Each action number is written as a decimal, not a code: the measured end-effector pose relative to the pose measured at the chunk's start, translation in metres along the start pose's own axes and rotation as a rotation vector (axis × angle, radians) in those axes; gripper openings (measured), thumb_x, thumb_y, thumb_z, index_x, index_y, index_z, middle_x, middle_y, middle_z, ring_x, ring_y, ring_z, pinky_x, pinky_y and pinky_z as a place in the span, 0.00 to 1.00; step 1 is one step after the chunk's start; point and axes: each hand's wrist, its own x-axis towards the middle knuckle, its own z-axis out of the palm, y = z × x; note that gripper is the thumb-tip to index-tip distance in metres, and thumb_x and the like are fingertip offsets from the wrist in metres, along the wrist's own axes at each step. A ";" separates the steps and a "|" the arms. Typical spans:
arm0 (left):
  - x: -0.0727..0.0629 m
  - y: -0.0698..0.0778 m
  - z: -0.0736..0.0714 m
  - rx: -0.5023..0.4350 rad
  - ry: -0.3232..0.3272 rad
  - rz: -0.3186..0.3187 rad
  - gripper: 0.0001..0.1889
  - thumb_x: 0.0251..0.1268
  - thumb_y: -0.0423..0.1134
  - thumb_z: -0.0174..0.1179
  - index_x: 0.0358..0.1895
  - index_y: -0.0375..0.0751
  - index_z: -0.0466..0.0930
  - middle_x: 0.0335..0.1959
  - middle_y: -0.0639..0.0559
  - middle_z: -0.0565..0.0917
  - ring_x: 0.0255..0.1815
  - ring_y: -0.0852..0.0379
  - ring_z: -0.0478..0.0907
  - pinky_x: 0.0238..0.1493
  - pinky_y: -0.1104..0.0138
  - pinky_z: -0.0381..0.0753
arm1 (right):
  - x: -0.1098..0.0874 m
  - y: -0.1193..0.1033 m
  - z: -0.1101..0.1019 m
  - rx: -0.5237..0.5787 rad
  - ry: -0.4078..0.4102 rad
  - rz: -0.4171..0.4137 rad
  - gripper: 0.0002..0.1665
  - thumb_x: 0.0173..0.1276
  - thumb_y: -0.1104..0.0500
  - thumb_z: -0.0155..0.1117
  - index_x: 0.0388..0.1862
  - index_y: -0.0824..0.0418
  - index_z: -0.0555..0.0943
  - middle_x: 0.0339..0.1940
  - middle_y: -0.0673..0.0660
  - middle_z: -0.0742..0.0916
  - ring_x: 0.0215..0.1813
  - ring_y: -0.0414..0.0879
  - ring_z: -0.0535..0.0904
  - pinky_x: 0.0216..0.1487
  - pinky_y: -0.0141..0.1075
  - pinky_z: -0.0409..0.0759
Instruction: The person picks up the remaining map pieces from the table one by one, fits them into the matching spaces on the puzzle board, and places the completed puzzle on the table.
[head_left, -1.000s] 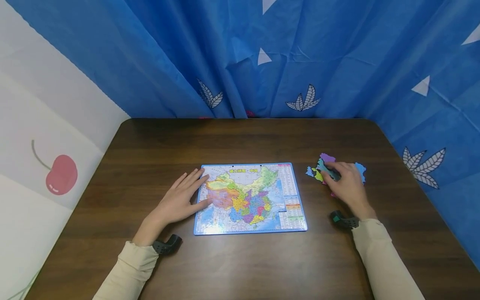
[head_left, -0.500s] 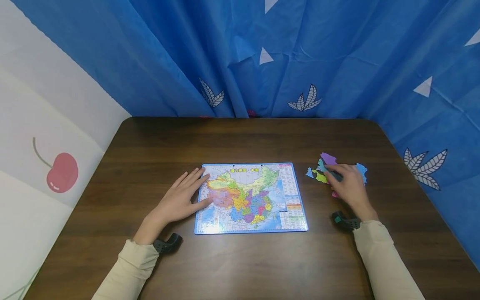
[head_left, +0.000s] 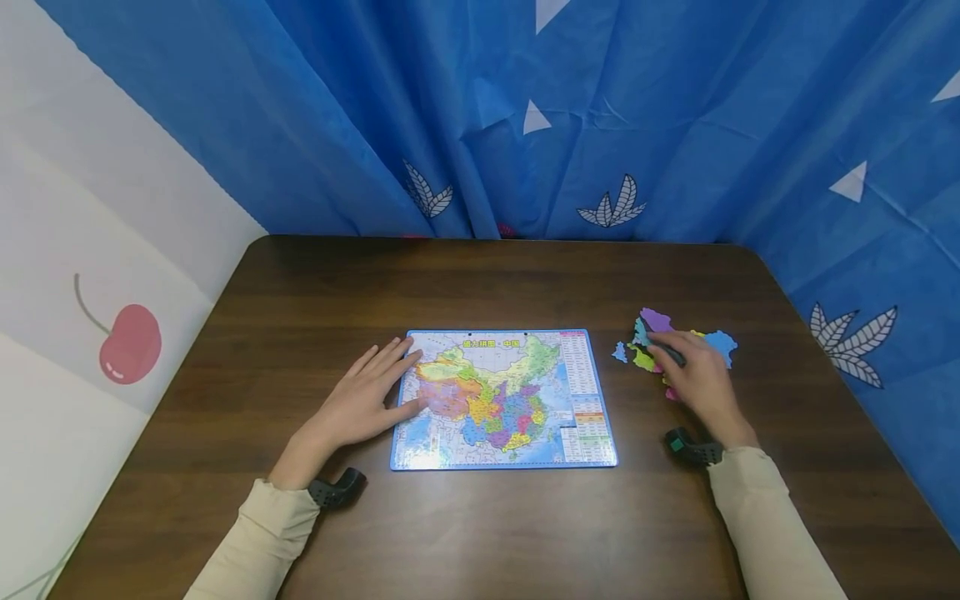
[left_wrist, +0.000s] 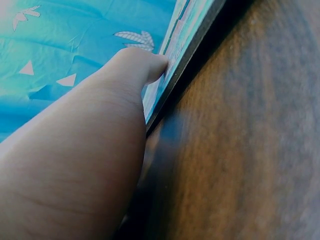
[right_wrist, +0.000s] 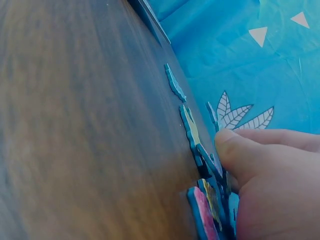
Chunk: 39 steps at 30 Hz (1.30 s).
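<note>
A map puzzle board [head_left: 487, 458] with a blue rim lies flat on the table. My left hand [head_left: 363, 398] rests on its left edge, fingers straight and spread; in the left wrist view the thumb [left_wrist: 156, 67] touches the board's face. To the right of the board, my right hand [head_left: 697, 371] pinches a dark-looking puzzle piece [head_left: 670, 350] between thumb and fingers, tilted up over a loose pile. Around that hand lie a purple piece [head_left: 656, 319], a light blue piece [head_left: 722, 344], a yellow-green piece [head_left: 642, 359] and a pink piece [right_wrist: 204, 212]. The hand hides part of the pile.
A small blue piece [head_left: 619, 352] lies apart at the pile's left side. The brown wooden table [head_left: 487, 533] reaches to a blue curtain [head_left: 337, 125] at the back and right, and a white cloth [head_left: 45, 333] at the left. Each wrist wears a black camera [head_left: 337, 489].
My right hand has shifted slightly to the right, uncovering more of the yellow-green and pink pieces, with the dark piece still in its fingers. The left hand stays on the board.
</note>
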 end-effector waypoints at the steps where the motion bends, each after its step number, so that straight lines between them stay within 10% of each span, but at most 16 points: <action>1: 0.000 0.000 0.000 0.000 0.000 0.000 0.44 0.69 0.67 0.57 0.82 0.49 0.59 0.86 0.51 0.52 0.87 0.48 0.45 0.85 0.50 0.41 | 0.000 -0.001 0.000 0.002 -0.003 -0.002 0.20 0.72 0.59 0.70 0.62 0.62 0.84 0.61 0.68 0.85 0.63 0.68 0.78 0.64 0.69 0.74; 12: 0.000 0.001 0.000 -0.001 -0.005 -0.009 0.44 0.69 0.67 0.57 0.82 0.49 0.60 0.86 0.51 0.52 0.87 0.49 0.45 0.85 0.50 0.41 | 0.002 -0.003 0.006 -0.010 -0.038 -0.128 0.21 0.71 0.61 0.71 0.61 0.63 0.83 0.58 0.66 0.87 0.59 0.64 0.81 0.61 0.66 0.77; 22: -0.001 0.002 -0.001 -0.003 -0.005 -0.008 0.44 0.69 0.67 0.56 0.82 0.49 0.60 0.86 0.51 0.52 0.87 0.48 0.45 0.85 0.51 0.41 | 0.002 -0.002 0.006 -0.044 -0.089 0.004 0.27 0.72 0.51 0.70 0.65 0.63 0.81 0.63 0.68 0.83 0.65 0.68 0.74 0.66 0.70 0.69; 39: -0.002 0.003 -0.002 -0.005 0.018 0.015 0.44 0.69 0.67 0.57 0.82 0.48 0.60 0.85 0.49 0.53 0.86 0.47 0.46 0.85 0.49 0.42 | 0.003 -0.012 0.008 0.000 -0.039 -0.108 0.17 0.70 0.62 0.72 0.57 0.62 0.86 0.52 0.63 0.86 0.56 0.61 0.77 0.58 0.63 0.75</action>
